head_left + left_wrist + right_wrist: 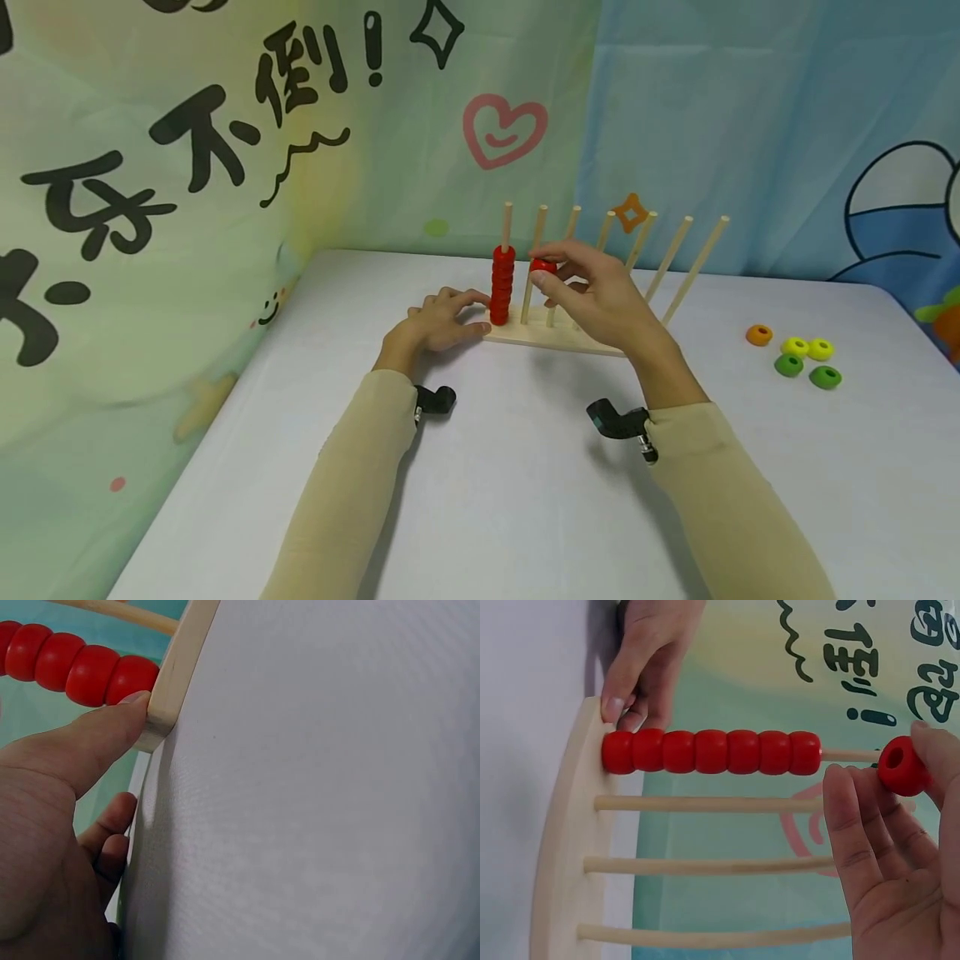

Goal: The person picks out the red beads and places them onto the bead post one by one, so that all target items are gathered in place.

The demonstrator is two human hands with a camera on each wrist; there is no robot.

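A wooden peg rack (pixel 551 336) with several upright rods stands towards the back of the table. Several red beads (pixel 502 287) are stacked on its leftmost rod, whose bare tip shows above them. My left hand (pixel 438 321) holds the left end of the rack's base, with the thumb on the corner in the left wrist view. Between thumb and fingers my right hand (pixel 603 292) pinches a single red bead (pixel 901 766), its hole showing. That bead is off the rods, close to the upper end of the stacked rod in the right wrist view.
On the table to the right lie loose beads: an orange bead (pixel 759 335), two yellow ones including this yellow bead (pixel 821 349), and two green ones including this green bead (pixel 826 377). A printed cloth backdrop (pixel 675 108) hangs behind the white table (pixel 517 500).
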